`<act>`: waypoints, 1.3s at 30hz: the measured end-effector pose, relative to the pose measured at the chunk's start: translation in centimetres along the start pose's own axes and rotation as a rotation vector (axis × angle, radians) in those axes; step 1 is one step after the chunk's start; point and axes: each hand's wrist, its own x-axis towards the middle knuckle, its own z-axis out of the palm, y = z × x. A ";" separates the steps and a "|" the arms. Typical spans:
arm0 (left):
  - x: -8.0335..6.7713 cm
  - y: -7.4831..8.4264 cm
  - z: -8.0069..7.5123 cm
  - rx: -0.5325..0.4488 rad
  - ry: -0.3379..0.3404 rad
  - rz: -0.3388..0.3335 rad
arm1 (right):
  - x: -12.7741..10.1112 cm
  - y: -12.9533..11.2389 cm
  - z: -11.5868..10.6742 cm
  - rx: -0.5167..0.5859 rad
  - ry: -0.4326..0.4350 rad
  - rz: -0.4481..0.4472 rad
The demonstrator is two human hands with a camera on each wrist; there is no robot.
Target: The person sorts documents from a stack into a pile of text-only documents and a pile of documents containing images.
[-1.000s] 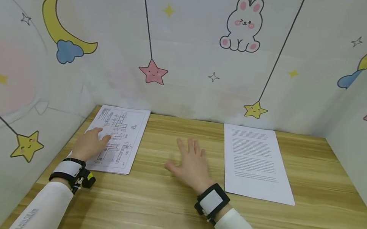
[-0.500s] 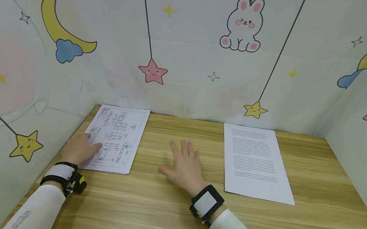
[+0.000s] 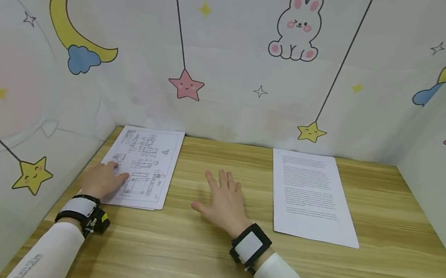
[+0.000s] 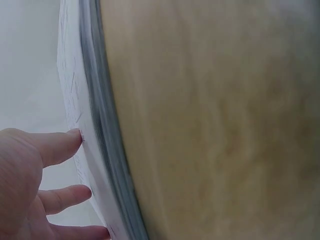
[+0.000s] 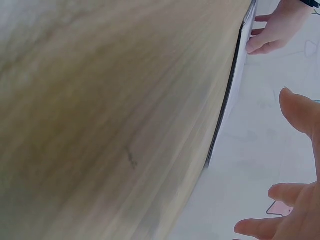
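Nearest to you are your two white sleeves, each ending in a black wrist strap. Just past them, your right hand lies palm down on the bare wooden table, fingers straight and spread, gripping nothing. It sits between the two papers, touching neither. The right wrist view shows only your fingertips at the frame edge and a blurred sweep of wood.

Over on your left, your left hand rests on the near left part of the drawing sheet. From the head view the fingers look relaxed on the paper, not clenched, and the left wrist view agrees: your fingertips are fairly straight and touch the sheet without pinching it. That sheet, printed with technical line drawings, lies flat near the table's left edge, its far end close to the back wall.

Well off to your right, the text page lies flat and untouched.

Furthest out, the wall carries a cartoon rabbit, a yellow moon with a blue cloud, and hanging stars.
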 end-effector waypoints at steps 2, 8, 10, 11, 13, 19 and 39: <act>-0.1 0.2 0.1 -0.016 0.001 0.010 | 0.0 0.0 0.0 -0.005 -0.006 0.004; -0.4 1.1 0.4 -0.009 0.000 0.050 | 0.0 0.2 0.2 -0.006 -0.018 0.011; -0.4 1.3 0.4 -0.004 -0.013 0.067 | 0.0 0.2 0.1 -0.003 -0.019 0.012; -0.4 1.4 0.3 -0.002 -0.022 0.073 | 0.0 0.2 0.0 -0.002 -0.022 0.012; -0.4 1.3 0.0 -0.001 -0.043 0.077 | 0.0 0.2 -0.1 -0.003 -0.023 0.011; -0.5 0.6 -1.3 -0.013 -0.146 0.022 | -0.1 0.2 0.1 -0.010 -0.028 0.002; 0.4 1.9 -1.8 0.017 -0.166 -0.061 | -0.3 1.1 -0.1 -0.020 -0.023 -0.009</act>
